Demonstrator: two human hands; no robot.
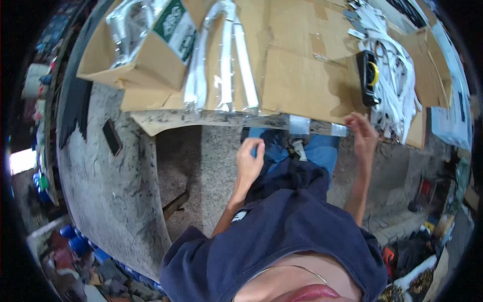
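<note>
My left hand (pixel 250 158) hovers in front of the table edge, above my lap, its fingers loosely curled with nothing visible in them. At the table's front edge, my right hand (pixel 362 132) has its fingers bent together beside a short strip of clear tape (pixel 339 130); whether they grip it is hidden. Another clear tape strip (pixel 299 125) hangs from the edge further left. Behind the right hand lies a black tape dispenser (pixel 366 75) with a yellow core, against a heap of long white flat strips (pixel 395 83). White strips in clear plastic (pixel 226 65) lie folded at the left.
Flattened cardboard (pixel 302 65) covers the table. An open carton (pixel 151 65) with plastic-wrapped pieces stands at the back left, another carton (pixel 427 65) and a pale blue bin (pixel 453 121) at the right. A phone (pixel 112 137) rests on the grey side surface.
</note>
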